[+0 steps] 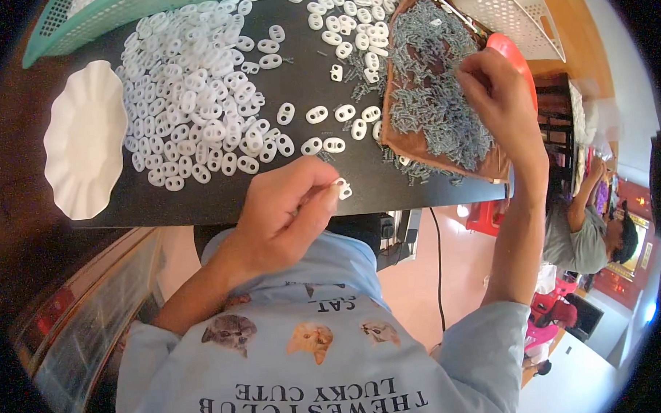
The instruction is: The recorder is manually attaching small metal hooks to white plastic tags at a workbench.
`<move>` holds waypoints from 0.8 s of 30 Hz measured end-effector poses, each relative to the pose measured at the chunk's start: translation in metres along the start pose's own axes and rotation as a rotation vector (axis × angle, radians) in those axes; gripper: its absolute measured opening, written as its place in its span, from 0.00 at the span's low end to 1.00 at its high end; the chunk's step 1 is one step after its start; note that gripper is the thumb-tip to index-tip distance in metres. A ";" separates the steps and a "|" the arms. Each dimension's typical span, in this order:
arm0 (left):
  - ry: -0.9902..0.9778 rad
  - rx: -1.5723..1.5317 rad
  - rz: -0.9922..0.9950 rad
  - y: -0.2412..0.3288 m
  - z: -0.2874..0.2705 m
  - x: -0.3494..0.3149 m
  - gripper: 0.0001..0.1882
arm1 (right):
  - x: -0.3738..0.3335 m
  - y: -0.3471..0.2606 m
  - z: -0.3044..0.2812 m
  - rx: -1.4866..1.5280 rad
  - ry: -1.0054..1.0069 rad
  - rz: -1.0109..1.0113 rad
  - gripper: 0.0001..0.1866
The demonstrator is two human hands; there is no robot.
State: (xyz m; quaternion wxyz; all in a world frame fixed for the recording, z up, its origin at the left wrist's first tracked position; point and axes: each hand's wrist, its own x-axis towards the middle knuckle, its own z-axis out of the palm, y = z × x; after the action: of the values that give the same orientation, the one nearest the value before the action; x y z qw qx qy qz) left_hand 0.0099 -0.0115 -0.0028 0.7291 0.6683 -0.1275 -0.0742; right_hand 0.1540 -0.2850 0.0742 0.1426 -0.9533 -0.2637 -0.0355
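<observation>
My left hand (pixel 287 212) is at the table's near edge, thumb and forefinger pinching a small white plastic cord lock (pixel 344 190). Over the heap of small grey metal springs (pixel 439 86) at the right is my right hand (pixel 495 80), its fingers closed in a pinch; whether anything is between the fingertips is too small to see. The springs lie on a brown cloth (pixel 397 128). A large pile of white two-holed oval plastic pieces (pixel 196 102) covers the left of the table, and several more (pixel 334 144) lie scattered just beyond my left hand.
A white scalloped dish (pixel 84 142) stands at the left edge. There is a green perforated basket (pixel 91 29) at the far left, a white one (pixel 509 14) at the far right, and a red bowl-like object (pixel 513 54) behind my right hand. Another person (pixel 593 223) sits farther off at right.
</observation>
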 end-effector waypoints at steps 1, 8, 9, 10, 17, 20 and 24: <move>0.004 0.001 -0.002 0.000 0.000 -0.001 0.03 | -0.003 -0.010 -0.002 0.106 0.028 0.045 0.03; 0.045 -0.209 -0.088 0.004 0.001 -0.001 0.09 | -0.029 -0.098 0.021 0.438 -0.133 -0.178 0.04; 0.059 -0.249 -0.057 0.003 0.002 -0.002 0.10 | -0.031 -0.104 0.024 0.440 -0.131 -0.178 0.04; 0.059 -0.246 -0.058 0.002 0.003 -0.003 0.10 | -0.033 -0.109 0.028 0.438 -0.124 -0.193 0.05; 0.099 -0.273 -0.148 0.000 0.004 -0.006 0.13 | -0.038 -0.115 0.043 0.332 -0.100 -0.205 0.08; 0.096 -0.284 -0.150 0.000 0.003 -0.005 0.13 | -0.037 -0.117 0.047 0.310 -0.049 -0.198 0.09; 0.107 -0.303 -0.137 -0.001 0.000 -0.006 0.12 | -0.034 -0.116 0.049 0.283 -0.026 -0.309 0.14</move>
State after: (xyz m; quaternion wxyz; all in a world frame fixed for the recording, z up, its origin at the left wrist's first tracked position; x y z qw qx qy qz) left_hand 0.0043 -0.0095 -0.0044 0.8204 0.5610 -0.0300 -0.1062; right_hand 0.0644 -0.1923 0.0521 0.2646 -0.8723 -0.4111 -0.0071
